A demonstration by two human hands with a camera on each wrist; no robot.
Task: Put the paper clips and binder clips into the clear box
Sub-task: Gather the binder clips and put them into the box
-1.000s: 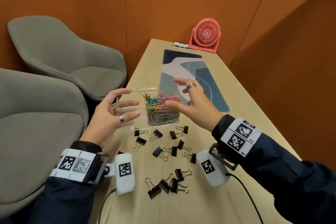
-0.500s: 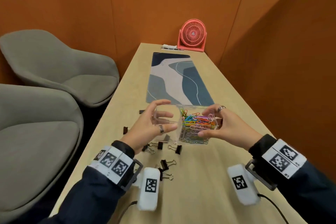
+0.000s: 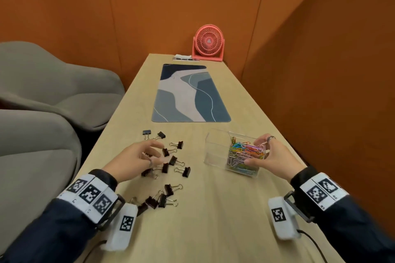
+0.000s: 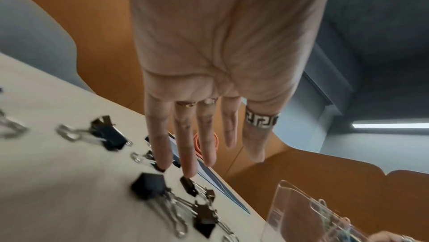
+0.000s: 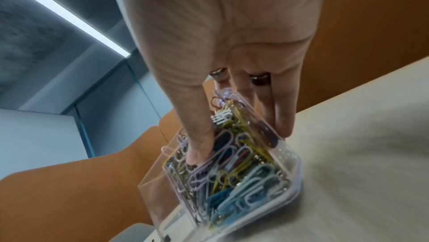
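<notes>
A clear two-part box point(image 3: 215, 148) sits low on the table's right side. Its right part is packed with coloured paper clips point(image 3: 245, 153); its left part holds nothing. My right hand point(image 3: 252, 151) grips the box's right end, thumb on the near wall and fingers on the far wall. The right wrist view shows the same hold by the right hand point(image 5: 239, 145) on the box point(image 5: 274, 178). Several black binder clips point(image 3: 171, 162) lie scattered on the left. My left hand point(image 3: 159, 152) hovers over them with straight fingers point(image 4: 190, 154), holding nothing, its fingertips just above a binder clip point(image 4: 148, 187).
A blue patterned desk mat point(image 3: 190, 94) lies further back, with a pink fan point(image 3: 208, 42) and a small white item point(image 3: 181, 57) at the far end. Grey chairs point(image 3: 42, 92) stand past the table's left edge. An orange wall point(image 3: 320, 92) runs along the right.
My right hand has carried the box to the right and down to the table. My left hand has let go of the box and moved left over the binder clips.
</notes>
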